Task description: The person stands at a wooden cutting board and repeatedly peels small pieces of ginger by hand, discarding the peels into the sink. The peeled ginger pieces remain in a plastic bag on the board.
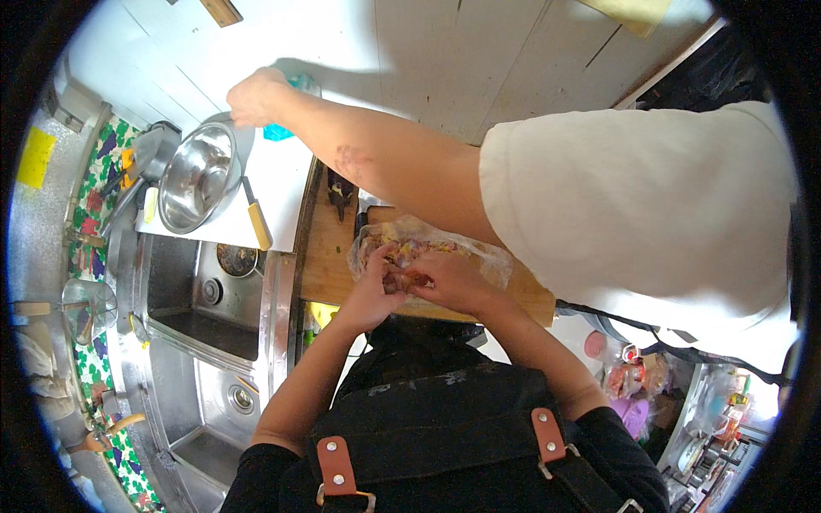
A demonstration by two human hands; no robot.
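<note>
On a wooden board (532,301) right in front of me lies a clear plastic bag (493,262) holding pieces of raw, reddish and yellowish meat (409,249). My left hand (374,297) and my right hand (455,280) meet at its near side. Between their fingers, a dark red piece of meat (395,282) is gripped from both sides. Some of my fingertips are hidden among the pieces. Another person's arm (385,162) in a white sleeve crosses above the board, its hand (259,97) beyond the steel bowl (198,178).
A yellow-handled knife (256,214) lies by the bowl on the white counter (278,175). To my left is a steel double sink (265,295) with a strainer (238,259) in it. Utensils (90,312) line the far left wall. Packages (637,380) stand at the right.
</note>
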